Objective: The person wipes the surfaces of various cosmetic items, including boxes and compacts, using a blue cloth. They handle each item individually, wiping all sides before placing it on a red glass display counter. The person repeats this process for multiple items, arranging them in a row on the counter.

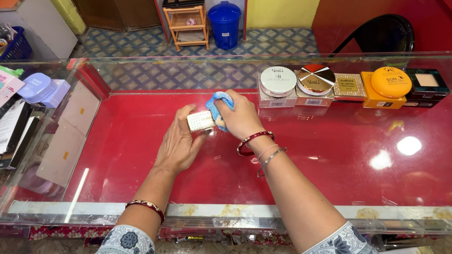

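A single head-worn camera looks steeply down and forward over a glass display counter (348, 159) from close above, near enough that both forearms enter from 6 o'clock. It faces across the red counter top toward the shop floor beyond, at 12 o'clock, where a blue bin (224, 24) stands. There is no second view to overlap with it.

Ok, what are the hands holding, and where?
Left hand grips a small white box by its near end; right hand bunches a blue cloth against it.
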